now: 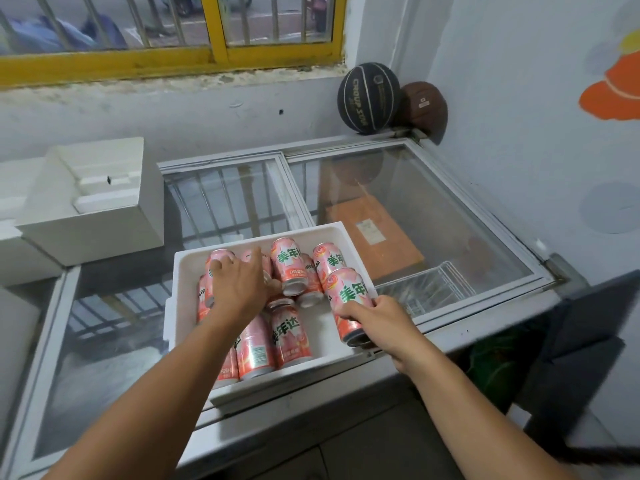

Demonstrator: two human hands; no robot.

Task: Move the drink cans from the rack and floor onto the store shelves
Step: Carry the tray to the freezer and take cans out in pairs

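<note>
Your right hand (pixel 377 323) grips a pink can (pixel 346 299) by its lower end, tilted over the right edge of the white foam tray (pixel 311 230), which sits near the front edge of the glass-topped freezer surface (pixel 450 216). Your left hand (pixel 242 289) lies spread over the other cans (pixel 289 271) at the tray's back left, fingers bent over their tops; whether it grips one cannot be told. Two basketballs (pixel 369 97) rest at the surface's far right corner.
</note>
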